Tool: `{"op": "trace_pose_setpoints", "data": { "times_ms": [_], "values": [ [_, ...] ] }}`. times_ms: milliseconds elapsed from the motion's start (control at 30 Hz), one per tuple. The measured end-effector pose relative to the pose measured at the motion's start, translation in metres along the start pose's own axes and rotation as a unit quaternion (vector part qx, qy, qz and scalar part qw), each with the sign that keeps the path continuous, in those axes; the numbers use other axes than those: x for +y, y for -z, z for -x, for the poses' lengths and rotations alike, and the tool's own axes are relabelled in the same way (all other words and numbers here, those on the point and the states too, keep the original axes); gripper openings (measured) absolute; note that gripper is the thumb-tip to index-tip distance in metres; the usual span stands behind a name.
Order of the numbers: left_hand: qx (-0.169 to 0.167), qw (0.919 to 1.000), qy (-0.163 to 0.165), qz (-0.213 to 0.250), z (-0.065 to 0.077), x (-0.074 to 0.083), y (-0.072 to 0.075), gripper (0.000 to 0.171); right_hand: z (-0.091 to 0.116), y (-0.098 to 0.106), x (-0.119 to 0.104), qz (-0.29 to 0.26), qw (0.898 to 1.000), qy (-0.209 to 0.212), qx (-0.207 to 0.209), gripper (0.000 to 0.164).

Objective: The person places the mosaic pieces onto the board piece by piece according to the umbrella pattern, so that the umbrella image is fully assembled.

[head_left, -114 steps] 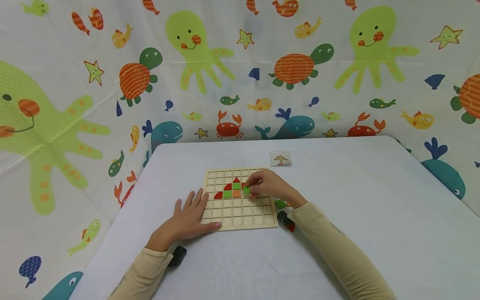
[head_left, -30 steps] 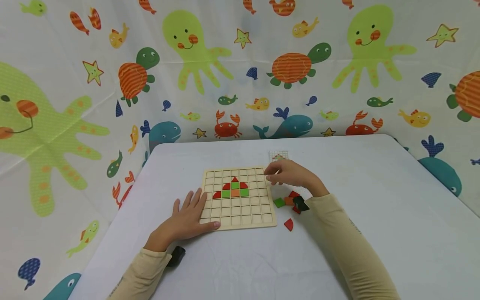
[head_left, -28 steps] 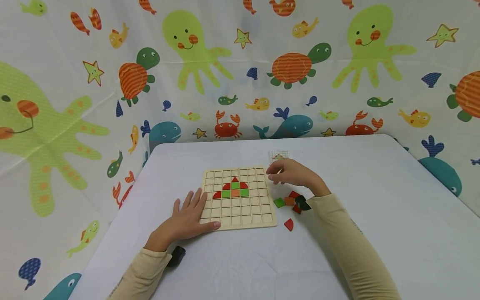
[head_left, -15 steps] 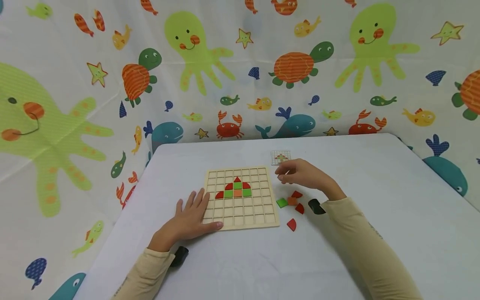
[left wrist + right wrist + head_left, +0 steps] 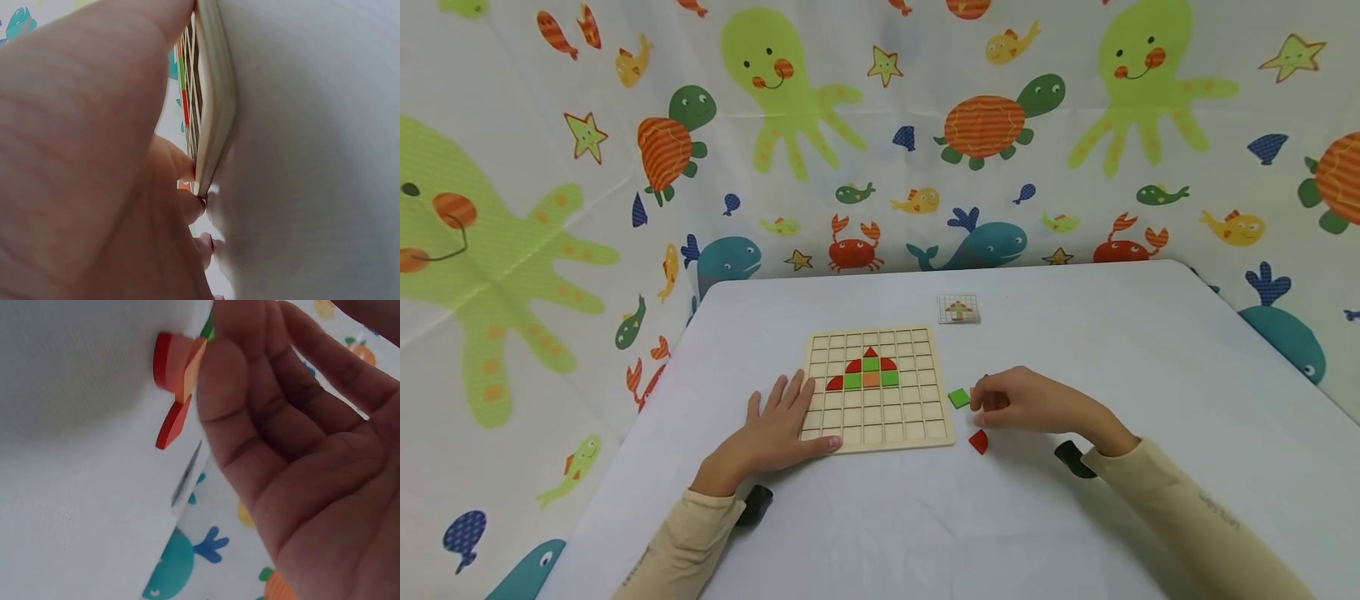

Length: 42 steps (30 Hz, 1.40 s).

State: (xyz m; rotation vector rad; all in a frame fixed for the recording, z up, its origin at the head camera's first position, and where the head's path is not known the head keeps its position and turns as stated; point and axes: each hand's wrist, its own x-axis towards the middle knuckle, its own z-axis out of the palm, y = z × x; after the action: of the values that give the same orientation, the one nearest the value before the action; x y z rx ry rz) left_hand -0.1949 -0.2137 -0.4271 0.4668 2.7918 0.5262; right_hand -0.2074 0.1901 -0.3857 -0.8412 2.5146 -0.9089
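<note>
My left hand (image 5: 767,433) rests with fingers spread on the lower left corner of the wooden grid board (image 5: 880,421); the left wrist view shows the fingers along the board's edge (image 5: 219,112). On the board are a red triangle (image 5: 870,352), green squares (image 5: 852,381), an orange square (image 5: 871,380) and red quarter-circles (image 5: 835,383). Right of the board, my right hand (image 5: 1037,404) hovers with bent fingers over loose pieces. Close to its fingertips in the right wrist view are an orange square (image 5: 190,369) and red pieces (image 5: 172,362). Nothing shows gripped; the hand partly hides them.
A green square (image 5: 958,397) lies just off the board's right edge, and a red quarter-circle (image 5: 978,442) nearer the front. Behind the board is a small card (image 5: 958,308) with a printed grid pattern. A curtain with sea animals (image 5: 985,129) hangs behind the white table (image 5: 880,533).
The green square that my right hand pinched now lies on the board beside the orange square. That hand has moved right, then down to the loose pieces. My left hand stays put.
</note>
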Motion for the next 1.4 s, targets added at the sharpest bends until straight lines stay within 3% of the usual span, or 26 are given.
{"op": "trace_pose_setpoints", "data": {
  "times_ms": [333,667,800,933,1067,1400],
  "values": [
    [0.000,0.9999,0.006,-0.009,-0.003,-0.006,-0.006,0.118,-0.001,-0.026,-0.012,0.109,0.993,-0.020,-0.040,0.023],
    [0.002,0.9999,0.006,-0.008,-0.002,-0.008,-0.004,0.118,-0.003,-0.034,-0.024,0.117,0.990,-0.061,-0.048,0.025],
    [0.001,1.0000,0.007,-0.005,-0.001,-0.007,-0.004,0.118,-0.005,-0.033,-0.021,0.105,0.993,-0.026,-0.043,0.021],
    [0.003,1.0000,0.006,-0.005,-0.001,-0.007,-0.004,0.117,-0.013,-0.023,-0.021,0.054,0.998,0.024,-0.030,0.018],
    [0.003,1.0000,0.003,-0.003,0.000,-0.007,-0.003,0.116,-0.025,-0.008,-0.031,0.014,0.999,0.034,-0.010,0.014],
    [0.002,0.9999,0.006,-0.008,0.000,-0.007,-0.002,0.116,-0.054,0.027,-0.066,0.010,0.989,0.093,0.114,0.017]
  ]
}}
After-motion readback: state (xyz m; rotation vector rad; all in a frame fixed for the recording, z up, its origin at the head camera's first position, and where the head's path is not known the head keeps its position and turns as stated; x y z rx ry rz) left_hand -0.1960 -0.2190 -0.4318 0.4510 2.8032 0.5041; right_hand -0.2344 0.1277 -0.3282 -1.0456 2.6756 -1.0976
